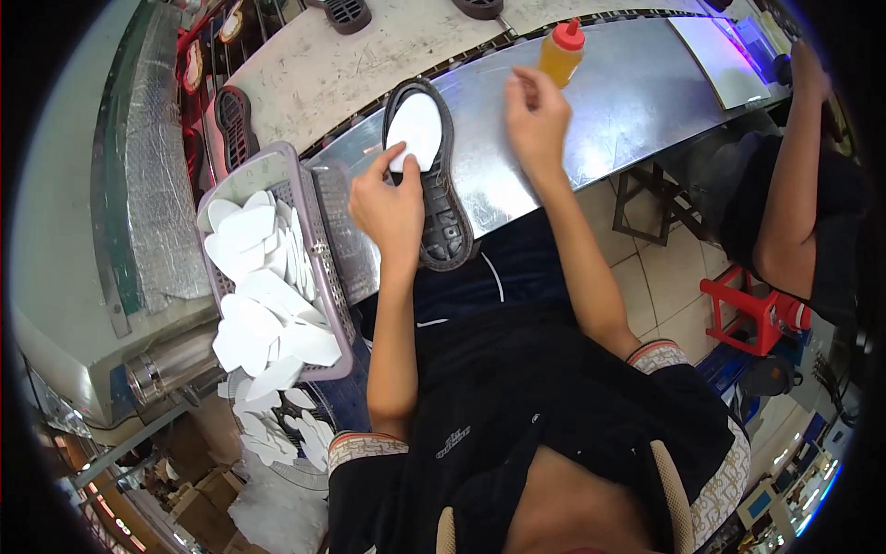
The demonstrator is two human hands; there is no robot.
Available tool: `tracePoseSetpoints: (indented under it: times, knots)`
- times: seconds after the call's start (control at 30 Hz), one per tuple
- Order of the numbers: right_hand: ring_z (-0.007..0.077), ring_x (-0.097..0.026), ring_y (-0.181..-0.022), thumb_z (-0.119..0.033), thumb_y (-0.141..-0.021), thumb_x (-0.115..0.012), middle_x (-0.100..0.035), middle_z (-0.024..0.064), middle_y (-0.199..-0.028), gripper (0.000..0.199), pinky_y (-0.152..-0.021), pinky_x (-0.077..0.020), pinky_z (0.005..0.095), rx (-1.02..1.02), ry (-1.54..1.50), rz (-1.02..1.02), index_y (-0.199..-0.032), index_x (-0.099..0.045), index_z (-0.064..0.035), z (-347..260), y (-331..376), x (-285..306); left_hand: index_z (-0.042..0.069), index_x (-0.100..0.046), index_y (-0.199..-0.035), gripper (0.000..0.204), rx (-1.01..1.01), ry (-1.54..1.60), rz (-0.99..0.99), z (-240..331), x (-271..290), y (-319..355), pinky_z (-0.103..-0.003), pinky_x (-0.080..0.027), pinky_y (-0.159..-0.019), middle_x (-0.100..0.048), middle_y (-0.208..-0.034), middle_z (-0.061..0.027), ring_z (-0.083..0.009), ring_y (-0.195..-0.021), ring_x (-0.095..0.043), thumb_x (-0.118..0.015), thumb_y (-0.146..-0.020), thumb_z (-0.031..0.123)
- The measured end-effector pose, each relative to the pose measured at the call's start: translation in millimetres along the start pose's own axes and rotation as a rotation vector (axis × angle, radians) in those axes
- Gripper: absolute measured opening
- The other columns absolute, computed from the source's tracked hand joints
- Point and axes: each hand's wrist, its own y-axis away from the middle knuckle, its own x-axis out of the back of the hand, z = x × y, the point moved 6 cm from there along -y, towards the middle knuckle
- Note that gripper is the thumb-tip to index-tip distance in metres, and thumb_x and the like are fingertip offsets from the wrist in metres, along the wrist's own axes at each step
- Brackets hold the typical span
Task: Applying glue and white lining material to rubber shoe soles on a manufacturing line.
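Observation:
A black shoe sole lies on the metal worktable, its ribbed hollow inside facing up. A white rounded pad rests in the far end of this sole. My left hand pinches the pad's near edge between thumb and fingers. Farther right, my right hand hovers over the table, its fingers loosely curled and a gap showing at the thumb, with nothing visible in them. Just beyond it stands a squeeze bottle of yellow liquid with a red cap, apart from the fingers.
A lilac plastic basket full of white pads stands at my left. More pads lie below it. Other soles sit on the pale conveyor belt beyond the table. At right are another person's arm and a red stool.

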Motion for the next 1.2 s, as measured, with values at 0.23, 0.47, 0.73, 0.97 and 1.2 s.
tracePoseSetpoints:
  times: [0.23,0.47,0.73,0.97,1.2]
  knots:
    - [0.0082,-0.052,-0.055,-0.017,-0.084,-0.062,-0.059,0.0055,-0.061,0.022,-0.054,-0.0437,0.0239,-0.208,0.053,-0.068,-0.077,-0.063,0.0035,19.1,-17.5,55.6,0.004,-0.059,-0.087,0.034,-0.144,-0.309,0.004,9.7,7.5,-31.2,-0.04,-0.045,-0.066,-0.065,-0.076,-0.011,-0.0314,-0.071,-0.061,-0.073,-0.069,0.029]
    - [0.0055,-0.051,-0.057,-0.018,-0.085,-0.061,-0.059,0.002,-0.063,0.022,-0.055,-0.0428,0.0213,-0.252,0.04,0.042,-0.079,-0.063,0.0035,38.1,-37.4,84.7,0.002,-0.057,-0.108,0.047,-0.244,-0.284,-0.161,24.9,-3.9,-52.4,-0.038,-0.047,-0.073,-0.066,-0.093,-0.011,-0.0311,-0.083,-0.061,-0.071,-0.072,0.027]
    - [0.0059,-0.052,-0.057,-0.017,-0.085,-0.061,-0.06,0.0017,-0.064,0.02,-0.056,-0.0434,0.0211,-0.281,0.126,-0.018,-0.08,-0.064,0.0027,51.3,-34.0,101.0,0.003,-0.057,-0.108,0.041,-0.255,-0.585,-0.307,28.0,-26.9,-39.2,-0.043,-0.046,-0.077,-0.057,-0.103,-0.0142,-0.0316,-0.095,-0.056,-0.068,-0.074,0.023]
    - [0.0155,-0.058,-0.082,-0.019,-0.077,-0.067,-0.062,0.0109,-0.098,0.041,-0.071,-0.0472,0.0281,-0.094,0.261,-0.237,-0.111,-0.054,0.001,40.2,-35.4,70.8,0.004,-0.06,-0.096,0.029,-0.356,-0.334,-0.187,11.6,-19.5,-62.4,-0.039,-0.047,-0.072,-0.061,-0.091,-0.0122,-0.0315,-0.084,-0.058,-0.068,-0.073,0.02]
    - [0.0317,-0.054,-0.102,-0.043,-0.072,-0.068,-0.061,0.0138,-0.106,0.065,-0.098,-0.0266,0.042,0.026,0.427,-0.454,-0.119,-0.045,-0.0054,44.1,-52.3,28.2,0.005,-0.067,-0.083,0.022,0.012,0.126,-0.1,-21.0,-28.6,-77.3,-0.031,-0.046,-0.064,-0.068,-0.075,-0.0079,-0.018,-0.065,-0.061,-0.071,-0.069,0.021]
